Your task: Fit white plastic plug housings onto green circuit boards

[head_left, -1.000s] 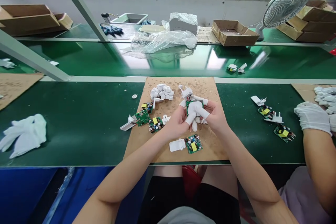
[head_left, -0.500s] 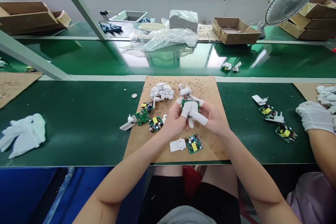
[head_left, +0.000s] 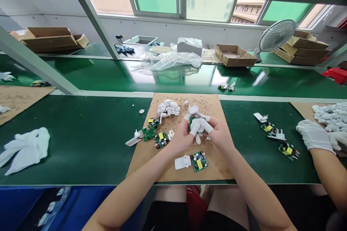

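**Circuit board, green, one, held in both hands above the cardboard sheet**

Circuit board point(head_left: 195, 121): pinched between the left hand point(head_left: 182, 135) and right hand point(head_left: 218, 134), fingers of both clenched round it, tips in white finger cots. White plug piece point(head_left: 193, 109) sits at the board's top edge, prongs up; whether it is fully seated cannot be told. Held over the middle of the cardboard sheet point(head_left: 217, 166), nearer its far edge.

On the sheet: heap of white caps point(head_left: 168, 108) at the far left corner; loose boards point(head_left: 155, 133) along the left edge; one board with white cover point(head_left: 191, 161) near the front edge.

Beyond: white gloves point(head_left: 25, 148) at the bench's left end; a co-worker's gloved hand point(head_left: 314, 135) at the right end, with further boards point(head_left: 279, 138) beside it.

Hazards, as judged:
- Grip is crowded; cots hide the joint, so a skewed plug piece could go unnoticed and its prongs or leads bend under pressure.
- Smooth cots may slip, dropping the board onto the loose boards below and knocking components.
- Small white parts held under the palms could fall and mix with the heap.
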{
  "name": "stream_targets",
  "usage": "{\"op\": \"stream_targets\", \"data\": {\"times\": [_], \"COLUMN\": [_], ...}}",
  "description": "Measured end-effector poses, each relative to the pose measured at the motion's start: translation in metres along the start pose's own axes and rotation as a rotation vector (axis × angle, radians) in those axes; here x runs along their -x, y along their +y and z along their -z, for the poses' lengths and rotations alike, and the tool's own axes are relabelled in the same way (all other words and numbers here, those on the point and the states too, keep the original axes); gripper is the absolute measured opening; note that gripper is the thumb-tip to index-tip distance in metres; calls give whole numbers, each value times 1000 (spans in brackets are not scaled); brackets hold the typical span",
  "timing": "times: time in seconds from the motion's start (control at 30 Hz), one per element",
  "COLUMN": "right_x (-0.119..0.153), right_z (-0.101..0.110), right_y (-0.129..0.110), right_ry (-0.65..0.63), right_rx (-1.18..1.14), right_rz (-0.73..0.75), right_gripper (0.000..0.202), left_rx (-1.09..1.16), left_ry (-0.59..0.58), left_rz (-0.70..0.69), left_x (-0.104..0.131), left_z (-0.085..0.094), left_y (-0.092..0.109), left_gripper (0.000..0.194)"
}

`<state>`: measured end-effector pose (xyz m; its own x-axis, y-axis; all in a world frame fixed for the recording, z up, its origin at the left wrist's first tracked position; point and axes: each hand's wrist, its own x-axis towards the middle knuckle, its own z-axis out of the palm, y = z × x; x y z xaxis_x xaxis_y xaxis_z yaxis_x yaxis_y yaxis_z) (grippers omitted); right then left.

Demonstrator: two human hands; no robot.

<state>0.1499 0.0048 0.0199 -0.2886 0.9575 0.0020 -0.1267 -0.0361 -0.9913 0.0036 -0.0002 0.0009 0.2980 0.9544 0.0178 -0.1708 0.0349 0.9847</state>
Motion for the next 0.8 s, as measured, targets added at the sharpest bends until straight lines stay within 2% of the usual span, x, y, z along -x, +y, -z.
{"op": "stream_targets", "data": {"times": [0.2, 0.37, 0.47, 0.57, 0.67, 0.8], "right_x": [-6, -4, 0, 2, 0, -3], "right_z": [2, 7, 7, 5, 4, 4], "right_y": [7, 5, 0, -3, 1, 9], "right_ry": [115, 3, -42, -61, -54, -36], "right_rx": [-32, -51, 7, 66, 68, 111], "right_rz": [-62, -42, -23, 28, 49, 67], "right_gripper": [56, 56, 61, 60, 58, 62], "left_rx": [-33, 21, 115, 120, 5, -22], "left_ry": [-158, -186, -158, -75, 21, 33], "left_rz": [54, 45, 43, 20, 1, 75], "left_x": [0, 1, 1, 2, 3, 3], "left_z": [7, 9, 7, 6, 7, 7], "left_y": [2, 3, 4, 2, 0, -2], "left_gripper": [45, 47, 55, 59, 53, 46]}}
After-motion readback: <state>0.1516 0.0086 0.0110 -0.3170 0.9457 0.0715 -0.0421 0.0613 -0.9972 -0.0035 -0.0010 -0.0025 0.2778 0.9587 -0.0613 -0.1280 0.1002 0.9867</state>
